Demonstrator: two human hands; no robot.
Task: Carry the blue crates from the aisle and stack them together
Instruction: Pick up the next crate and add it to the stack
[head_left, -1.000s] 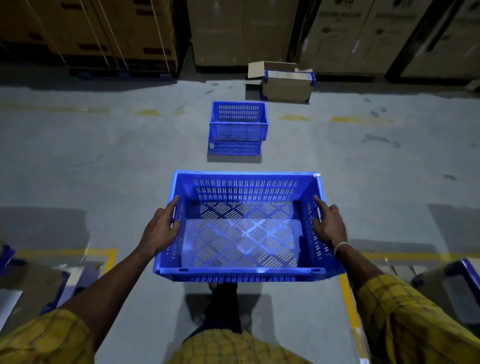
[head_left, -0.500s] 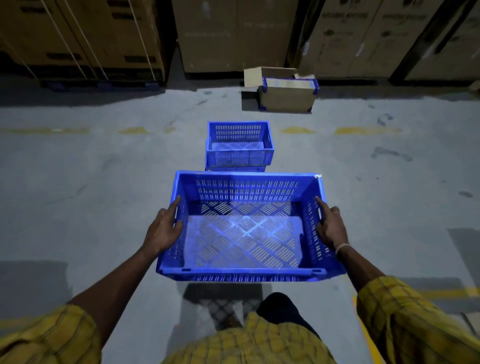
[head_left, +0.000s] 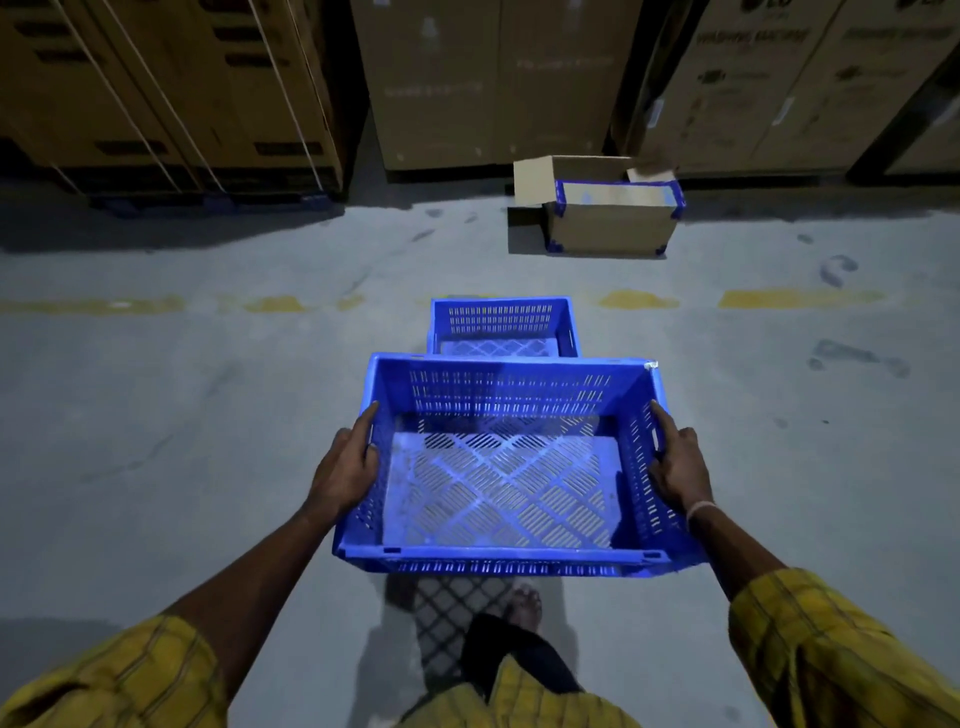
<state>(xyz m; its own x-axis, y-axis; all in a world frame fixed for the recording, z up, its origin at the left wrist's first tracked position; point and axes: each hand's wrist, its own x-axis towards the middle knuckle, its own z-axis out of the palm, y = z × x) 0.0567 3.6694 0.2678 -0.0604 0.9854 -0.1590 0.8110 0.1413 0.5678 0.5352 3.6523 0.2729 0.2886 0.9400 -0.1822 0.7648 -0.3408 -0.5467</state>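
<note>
I carry an empty blue slotted crate (head_left: 504, 488) level in front of me above the floor. My left hand (head_left: 345, 467) grips its left wall, thumb on the rim. My right hand (head_left: 678, 460) grips its right wall the same way. Just beyond the carried crate's far rim, a stack of blue crates (head_left: 501, 325) stands on the concrete floor; the carried crate hides its lower part.
An open cardboard box with blue corners (head_left: 610, 221) sits on the floor behind the stack. Tall cartons (head_left: 493, 83) line the back wall. A broken yellow line (head_left: 800, 299) crosses the floor. My foot (head_left: 524, 605) shows below the crate.
I have walked forward with the crate. The floor stack and the cardboard box are much nearer, and the carried crate now overlaps the stack's front.
</note>
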